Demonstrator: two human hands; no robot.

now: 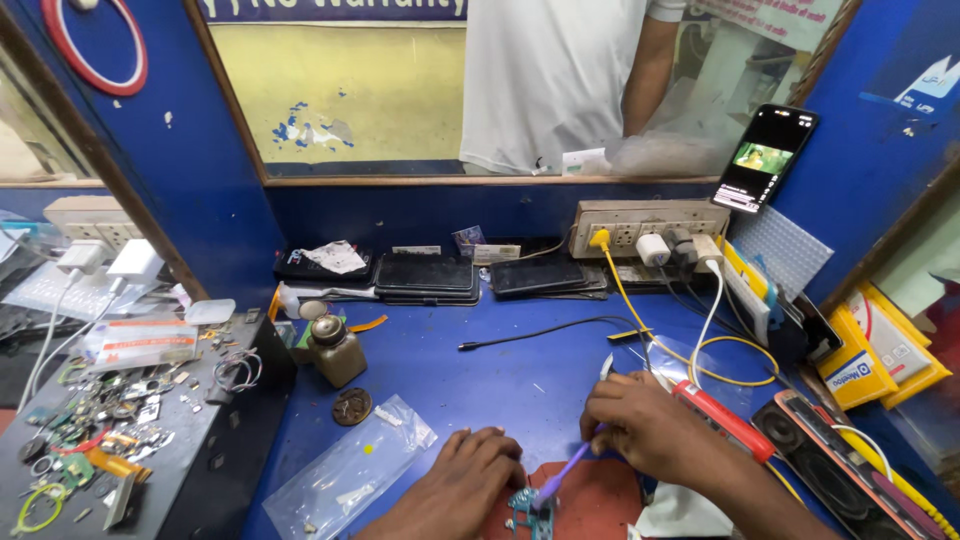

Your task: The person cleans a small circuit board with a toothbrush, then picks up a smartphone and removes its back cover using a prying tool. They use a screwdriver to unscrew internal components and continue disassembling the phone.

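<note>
Brushing a small green circuit board (pixel 524 503) at the desk's near edge with a purple-handled brush (pixel 563 472) pinched in right hand (pixel 650 428) fingers; left hand (pixel 462 478) fingers curled, steadying the board; best kept light, strokes short.

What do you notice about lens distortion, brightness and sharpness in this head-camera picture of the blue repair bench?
In the head view, wide-angle distortion bows the blue side walls and wooden window frame outward; the lit screen of the propped black phone is the brightest spot; light is even with soft shadows under the right hand; the purple-handled tool and small green circuit board by the left hand look slightly soft.
</note>
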